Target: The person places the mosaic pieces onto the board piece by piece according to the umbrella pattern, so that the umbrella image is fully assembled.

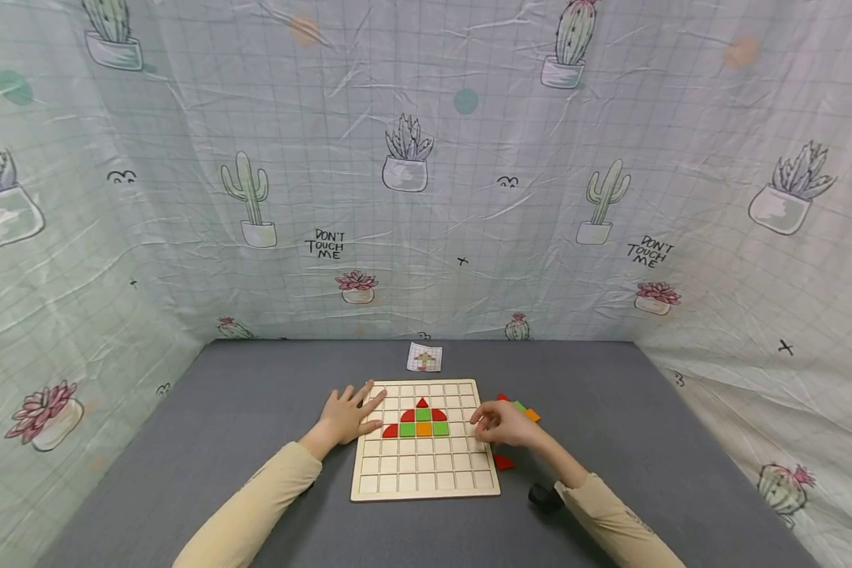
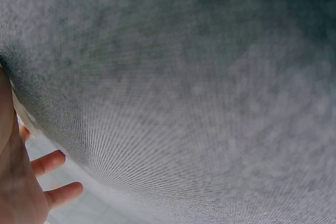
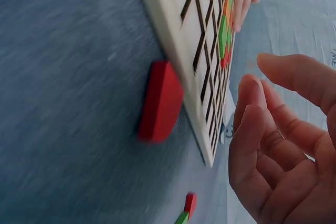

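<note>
The grid board is positioned at lower centre frame. Its left edge is touched by the left hand, fingers spread. Near its right edge, the right hand is held bent, fingers narrowly parted from the thumb.

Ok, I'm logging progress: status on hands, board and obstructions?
Left hand on left edge of board; right hand by right edge, appears empty. Coloured pieces lie on its squares. Loose red piece beside board, apparently not in the way.
</note>
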